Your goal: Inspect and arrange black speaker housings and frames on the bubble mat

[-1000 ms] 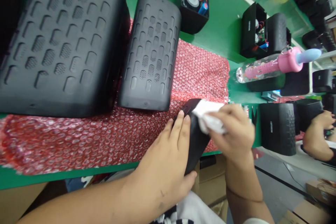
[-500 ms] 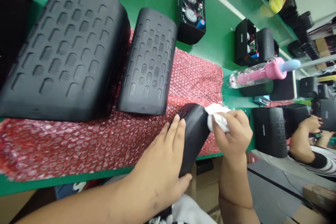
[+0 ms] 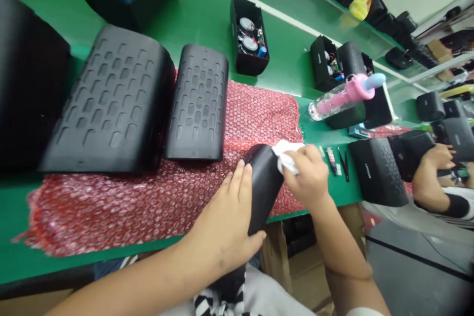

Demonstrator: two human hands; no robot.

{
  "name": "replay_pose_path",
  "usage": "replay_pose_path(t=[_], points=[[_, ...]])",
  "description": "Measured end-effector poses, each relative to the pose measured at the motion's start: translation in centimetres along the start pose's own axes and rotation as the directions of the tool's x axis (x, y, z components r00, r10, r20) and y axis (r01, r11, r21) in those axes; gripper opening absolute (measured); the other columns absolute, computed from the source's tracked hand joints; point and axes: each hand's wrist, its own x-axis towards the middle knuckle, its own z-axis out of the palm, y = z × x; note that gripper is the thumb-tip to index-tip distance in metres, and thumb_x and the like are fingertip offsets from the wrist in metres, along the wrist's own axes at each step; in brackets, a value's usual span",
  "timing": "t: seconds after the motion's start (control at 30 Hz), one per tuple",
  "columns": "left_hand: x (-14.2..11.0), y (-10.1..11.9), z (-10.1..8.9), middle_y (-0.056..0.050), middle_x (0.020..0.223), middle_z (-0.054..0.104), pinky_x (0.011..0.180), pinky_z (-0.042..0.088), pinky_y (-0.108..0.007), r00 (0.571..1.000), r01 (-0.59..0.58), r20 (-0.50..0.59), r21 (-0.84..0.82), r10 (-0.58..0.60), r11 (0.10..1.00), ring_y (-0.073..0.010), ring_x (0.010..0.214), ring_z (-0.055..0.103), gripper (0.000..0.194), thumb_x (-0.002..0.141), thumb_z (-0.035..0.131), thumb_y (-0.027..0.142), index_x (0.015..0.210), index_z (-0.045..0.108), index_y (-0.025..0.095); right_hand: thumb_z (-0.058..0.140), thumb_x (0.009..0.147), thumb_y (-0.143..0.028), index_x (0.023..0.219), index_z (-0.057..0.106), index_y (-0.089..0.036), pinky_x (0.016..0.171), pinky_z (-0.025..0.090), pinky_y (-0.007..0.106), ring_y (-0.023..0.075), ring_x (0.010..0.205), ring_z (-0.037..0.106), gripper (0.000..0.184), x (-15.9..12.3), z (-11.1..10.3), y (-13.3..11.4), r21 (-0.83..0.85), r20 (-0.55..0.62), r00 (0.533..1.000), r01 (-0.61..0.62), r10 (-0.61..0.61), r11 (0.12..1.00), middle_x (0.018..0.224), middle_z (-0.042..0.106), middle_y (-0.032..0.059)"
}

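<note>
A black speaker housing [image 3: 263, 182] stands tilted at the table's front edge, partly on red bubble wrap [image 3: 148, 207]. My left hand [image 3: 225, 217] grips its left side, fingers over the face and thumb at the lower end. In my right hand [image 3: 309, 173] a crumpled white cloth [image 3: 287, 153] is pinched and pressed against the housing's upper right edge. Two more black housings with slotted, perforated faces lie on the wrap to the left: a narrower housing [image 3: 198, 103] and a wider housing [image 3: 111, 103]. The underside of the held housing is hidden.
Open housings with wired drivers stand at the back, one open housing [image 3: 251, 39] nearest the middle. A pink-capped bottle [image 3: 344, 96] leans over black parts at right. A small tube [image 3: 332, 158] and black tweezers [image 3: 345, 164] lie beside my right hand. A co-worker's arm [image 3: 431, 177] reaches in farther right.
The view has shifted, showing more of the table at left and the tube and tweezers at right. Both hands keep their hold, with the cloth still at the housing's upper edge.
</note>
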Motion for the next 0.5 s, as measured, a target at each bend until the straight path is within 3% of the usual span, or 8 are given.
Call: replay_pose_path(t=[0.07,0.13,0.17,0.23,0.27,0.33,0.43,0.5], points=[[0.2,0.2,-0.3,-0.034,0.158,0.023,0.117,0.033,-0.056,0.997,0.052,0.053,-0.017,-0.051,0.999,-0.0434,0.147,0.025,0.105,0.068,0.069,0.038,0.150,0.021,-0.005,0.045,0.090,-0.017,0.094,0.067,-0.019,0.055,0.045,0.025,0.0156,0.064,0.051,0.022,0.6,0.8,0.3,0.051,0.004,0.996,0.091,-0.092,0.994,0.073,0.052,0.0037],[0.3,0.4,-0.6,-0.032,0.159,0.021,0.120,0.029,-0.054,0.992,0.084,0.091,-0.010,-0.083,0.996,-0.0409,0.149,0.022,0.107,0.067,0.069,0.039,0.151,0.019,-0.005,0.045,0.091,-0.021,0.096,0.069,-0.017,0.062,0.049,0.026,0.0175,0.072,0.055,0.025,1.1,1.5,2.0,0.101,0.037,0.996,0.078,-0.082,0.992,0.079,0.055,0.0062],[0.4,0.5,-0.7,-0.031,0.160,0.018,0.121,0.027,-0.053,0.990,0.095,0.109,0.003,-0.094,0.996,-0.0403,0.150,0.020,0.109,0.067,0.069,0.040,0.152,0.017,-0.005,0.047,0.090,-0.022,0.095,0.070,-0.016,0.065,0.050,0.029,0.0192,0.074,0.055,0.025,1.1,1.7,3.4,0.038,0.068,0.997,-0.039,0.036,0.998,0.082,0.056,0.0079],[0.6,0.8,-1.2,-0.030,0.162,0.014,0.122,0.024,-0.052,0.982,0.117,0.147,0.042,-0.122,0.992,-0.0391,0.151,0.016,0.113,0.068,0.069,0.042,0.153,0.013,-0.006,0.050,0.088,-0.021,0.087,0.071,-0.014,0.066,0.050,0.033,0.0202,0.072,0.054,0.023,0.7,2.1,6.4,-0.120,0.181,0.921,-0.327,0.345,0.937,0.084,0.055,0.0094],[0.6,0.9,-1.5,-0.029,0.162,0.012,0.122,0.024,-0.050,0.977,0.129,0.165,0.064,-0.138,0.990,-0.0381,0.152,0.015,0.114,0.068,0.069,0.044,0.154,0.013,-0.006,0.052,0.087,-0.021,0.088,0.072,-0.013,0.070,0.052,0.035,0.0217,0.074,0.056,0.022,0.2,2.2,7.8,-0.142,0.246,0.875,-0.394,0.418,0.908,0.085,0.055,0.0104],[0.7,1.5,-2.1,-0.027,0.163,0.013,0.122,0.026,-0.048,0.964,0.159,0.195,0.110,-0.178,0.981,-0.0374,0.151,0.017,0.115,0.069,0.069,0.046,0.155,0.012,-0.004,0.054,0.083,-0.017,0.097,0.073,-0.012,0.077,0.054,0.038,0.0245,0.081,0.060,0.024,-1.5,2.5,9.5,-0.113,0.289,0.861,-0.403,0.418,0.908,0.088,0.059,0.0126],[0.7,2.9,-2.7,-0.029,0.161,0.019,0.115,0.036,-0.052,0.941,0.230,0.205,0.202,-0.270,0.952,-0.0416,0.148,0.027,0.114,0.070,0.067,0.047,0.156,0.010,-0.003,0.058,0.081,-0.016,0.114,0.071,-0.014,0.090,0.053,0.047,0.0301,0.101,0.062,0.035,-4.6,2.6,9.0,-0.046,0.313,0.881,-0.360,0.355,0.932,0.107,0.064,0.0166],[0.7,3.9,-2.7,-0.031,0.160,0.019,0.111,0.040,-0.054,0.925,0.269,0.192,0.276,-0.327,0.923,-0.0443,0.145,0.031,0.108,0.073,0.064,0.042,0.155,0.010,-0.004,0.060,0.084,-0.021,0.125,0.066,-0.015,0.099,0.047,0.057,0.0362,0.119,0.055,0.042,-6.5,2.2,7.2,-0.020,0.245,0.903,-0.359,0.352,0.933,0.127,0.059,0.0210]])
